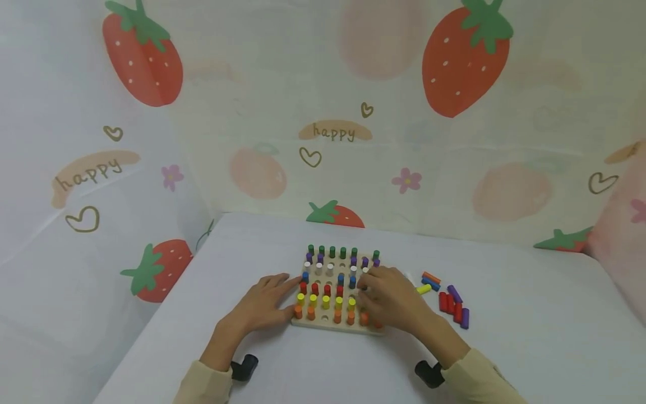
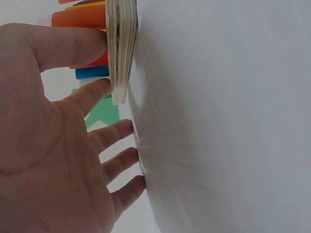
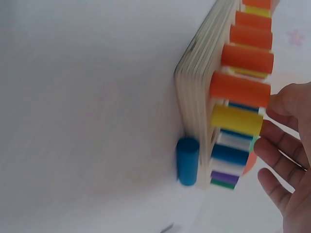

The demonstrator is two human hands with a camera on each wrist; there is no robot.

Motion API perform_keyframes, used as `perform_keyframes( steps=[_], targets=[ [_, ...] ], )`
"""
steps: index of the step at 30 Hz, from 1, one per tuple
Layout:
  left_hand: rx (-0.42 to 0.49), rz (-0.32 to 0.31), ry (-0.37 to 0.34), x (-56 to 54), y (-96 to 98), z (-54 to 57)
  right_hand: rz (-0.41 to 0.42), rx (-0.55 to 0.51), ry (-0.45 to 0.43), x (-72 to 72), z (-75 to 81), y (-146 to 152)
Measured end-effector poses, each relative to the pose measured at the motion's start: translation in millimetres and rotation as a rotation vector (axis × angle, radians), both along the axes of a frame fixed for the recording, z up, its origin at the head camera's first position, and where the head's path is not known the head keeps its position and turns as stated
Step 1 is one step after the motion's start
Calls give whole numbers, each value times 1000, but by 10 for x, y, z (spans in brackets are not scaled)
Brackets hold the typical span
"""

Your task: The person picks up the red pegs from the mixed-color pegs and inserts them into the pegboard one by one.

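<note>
A wooden pegboard (image 1: 333,330) carries rows of coloured pegs, from green at the back to orange at the front. My left hand (image 1: 267,303) lies at its left side with spread fingers; in the left wrist view, the thumb (image 2: 73,46) and index fingertip meet the board's edge. Over the board's right part, my right hand (image 1: 391,297) reaches in with bent fingers. Its fingertips are close to a yellow peg (image 3: 236,120) and an orange corner peg (image 3: 240,89) in the right wrist view. Those pegs partly hide the fingertips, so anything between them cannot be seen.
Loose pegs lie right of the board: several red ones (image 1: 450,303), purple ones (image 1: 465,318), an orange one (image 1: 431,278) and a yellow one (image 1: 424,289). A blue peg (image 3: 187,161) sits on the white table (image 1: 323,373) against the board's right side. A printed cloth (image 1: 252,112) hangs behind.
</note>
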State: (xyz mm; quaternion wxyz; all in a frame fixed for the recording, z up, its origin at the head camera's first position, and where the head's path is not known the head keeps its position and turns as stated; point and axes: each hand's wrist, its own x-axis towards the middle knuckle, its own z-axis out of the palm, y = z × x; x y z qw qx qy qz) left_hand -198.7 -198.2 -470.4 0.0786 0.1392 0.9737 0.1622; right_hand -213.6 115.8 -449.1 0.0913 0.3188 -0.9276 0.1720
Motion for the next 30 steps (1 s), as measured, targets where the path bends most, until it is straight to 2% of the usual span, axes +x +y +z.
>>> perform_keyframes(
  steps=[5,11,23,30],
  targets=[
    [10,-2,-4,0,-1,26,-30,-27,18,25,-17,156],
    [4,0,-2,1,3,28,-77,0,22,85,-76,337],
    [-4,-5,-2,-7,-2,7,-91,-8,102,190,-186,653],
    [2,-4,-7,5,8,11,-159,-13,59,220,-161,828]
  ],
)
